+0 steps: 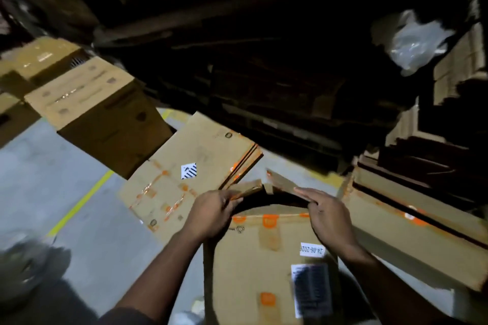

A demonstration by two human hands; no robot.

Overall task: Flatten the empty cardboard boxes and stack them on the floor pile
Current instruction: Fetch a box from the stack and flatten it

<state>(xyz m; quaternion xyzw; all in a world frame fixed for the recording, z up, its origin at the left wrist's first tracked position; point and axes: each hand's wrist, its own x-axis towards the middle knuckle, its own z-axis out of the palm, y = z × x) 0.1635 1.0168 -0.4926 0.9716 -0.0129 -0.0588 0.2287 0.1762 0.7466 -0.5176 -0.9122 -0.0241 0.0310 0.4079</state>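
Head view: left hand (pixel 211 215) clenches brown cardboard box (pixel 266 258) flap at eleven o'clock; right hand (pixel 328 215) lies released, flat; best pressed evenly.

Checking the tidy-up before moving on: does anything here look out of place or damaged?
A crumpled clear plastic bag sits among the cardboard stacks at upper right, and one brown cardboard box at left is not yet flattened.

Both bare forearms reach forward from the bottom of the view. The left hand (pixel 211 215) has its fingers curled closed in a grip, while the right hand (pixel 328 215) lies flat, fingers extended together, palm down.
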